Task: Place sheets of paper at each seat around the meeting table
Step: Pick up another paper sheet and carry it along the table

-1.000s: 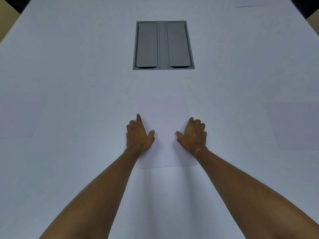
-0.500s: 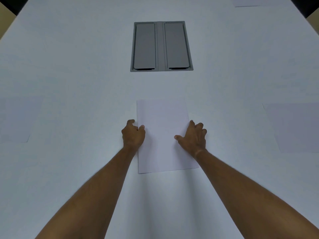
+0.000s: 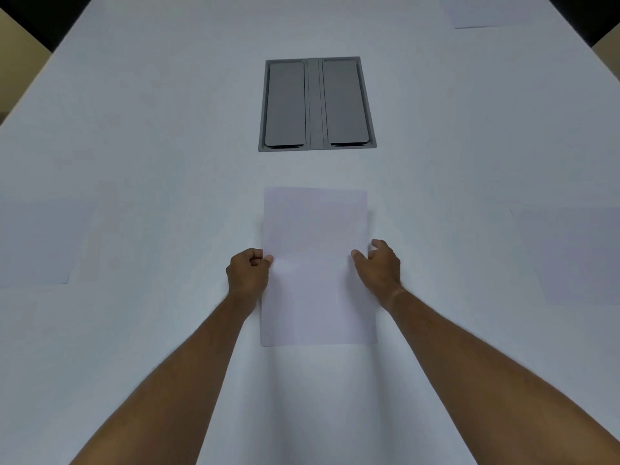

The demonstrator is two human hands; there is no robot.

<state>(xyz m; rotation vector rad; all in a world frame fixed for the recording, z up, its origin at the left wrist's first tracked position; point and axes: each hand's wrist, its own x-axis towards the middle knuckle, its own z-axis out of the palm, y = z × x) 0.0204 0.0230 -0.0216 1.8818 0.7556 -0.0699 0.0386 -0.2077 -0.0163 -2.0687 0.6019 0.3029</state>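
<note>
Head view, 1 entry.

Item: sheet of paper (image 3: 315, 263), white, rectangular, lying on or just above the meeting table (image 3: 134, 146) directly in front of the person. Long axis runs straight away from the person, toward the grey cable hatch (image 3: 317, 104) set in the tabletop; short edges face the person and the hatch. Near edge casts a faint shadow, so whether it lies fully flat cannot be told.

Left hand (image 3: 249, 271): curled, thumb and fingers pinching the sheet's left edge at mid-length.

Right hand (image 3: 379, 266): thumb on the sheet near its right edge, fingers loosely bent beside it; a light grip, judged.

Reason for hold, judged: 2 hands at opposite long edges keep the sheet square to the seat.

Other sheets: 1 at left (image 3: 37, 243), 1 at right (image 3: 577, 256), 1 at far right (image 3: 476, 11), each well apart, apparently marking neighbouring seats.
</note>
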